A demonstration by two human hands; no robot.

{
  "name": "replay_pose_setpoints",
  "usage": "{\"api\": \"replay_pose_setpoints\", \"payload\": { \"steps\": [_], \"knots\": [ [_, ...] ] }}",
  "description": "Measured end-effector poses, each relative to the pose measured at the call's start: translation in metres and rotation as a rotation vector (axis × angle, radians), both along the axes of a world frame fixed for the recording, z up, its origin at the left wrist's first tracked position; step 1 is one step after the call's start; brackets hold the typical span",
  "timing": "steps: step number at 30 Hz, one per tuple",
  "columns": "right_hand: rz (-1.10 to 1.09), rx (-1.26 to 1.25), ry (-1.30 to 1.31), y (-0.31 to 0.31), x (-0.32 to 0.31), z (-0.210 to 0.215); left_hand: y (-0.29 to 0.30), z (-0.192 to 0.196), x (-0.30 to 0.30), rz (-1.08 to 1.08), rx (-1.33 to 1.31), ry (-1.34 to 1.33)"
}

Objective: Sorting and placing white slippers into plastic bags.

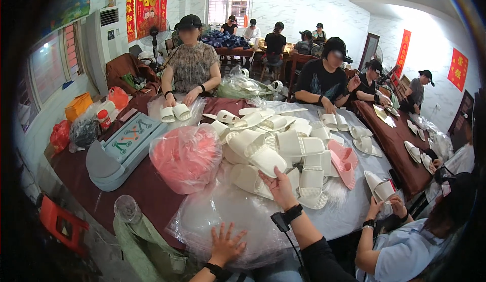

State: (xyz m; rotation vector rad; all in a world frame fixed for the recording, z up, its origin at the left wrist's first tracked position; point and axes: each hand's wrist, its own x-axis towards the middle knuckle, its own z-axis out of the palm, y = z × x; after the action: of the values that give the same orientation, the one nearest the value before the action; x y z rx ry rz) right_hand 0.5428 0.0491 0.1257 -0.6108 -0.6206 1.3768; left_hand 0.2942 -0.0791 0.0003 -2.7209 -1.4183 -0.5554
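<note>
One end of a white slipper [268,159] is being pinched by the right hand [280,185], with the thumb being laid on top and the fingers apparently being tucked below the edge. The slipper is being supported at the near side of the slipper pile [291,145], its strap end being rested among the others. The left hand [228,244] is being held with its fingers spread, palm down, over clear plastic bags [210,213] in front of the pile; whether any film is being gripped there cannot be told.

A slipper seems to be being picked out or handled at this step. The next move appears to be calling for a firm pinch and a clean draw, without neighbouring soles being dragged along.

To the left of the pile, a pink bundle [185,155] is being enclosed in clear film; to its right, pink slippers [344,164] are being kept against its edge. Farther right of the pile, another slipper [378,187] is being held by a co-worker [400,246]; beyond it, a pair [174,113] is being handled by a second co-worker [191,62].
</note>
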Motion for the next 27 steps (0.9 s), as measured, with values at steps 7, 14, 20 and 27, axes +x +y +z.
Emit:
{"api": "replay_pose_setpoints", "payload": {
  "steps": [7, 14, 20, 27],
  "knots": [
    [0.011, 0.169, 0.006, -0.036, 0.005, 0.045, -0.001, 0.006, -0.003, -0.014, -0.053, -0.009],
    [0.104, 0.159, 0.339, -0.093, 0.013, 0.056, 0.002, 0.005, -0.002, -0.019, -0.080, -0.041],
    [0.094, 0.034, 0.450, -0.161, 0.036, 0.051, 0.001, 0.000, 0.001, -0.022, 0.040, -0.047],
    [0.084, -0.113, 0.184, -0.219, 0.040, 0.040, 0.002, -0.015, 0.000, -0.013, 0.107, -0.001]
  ]
}}
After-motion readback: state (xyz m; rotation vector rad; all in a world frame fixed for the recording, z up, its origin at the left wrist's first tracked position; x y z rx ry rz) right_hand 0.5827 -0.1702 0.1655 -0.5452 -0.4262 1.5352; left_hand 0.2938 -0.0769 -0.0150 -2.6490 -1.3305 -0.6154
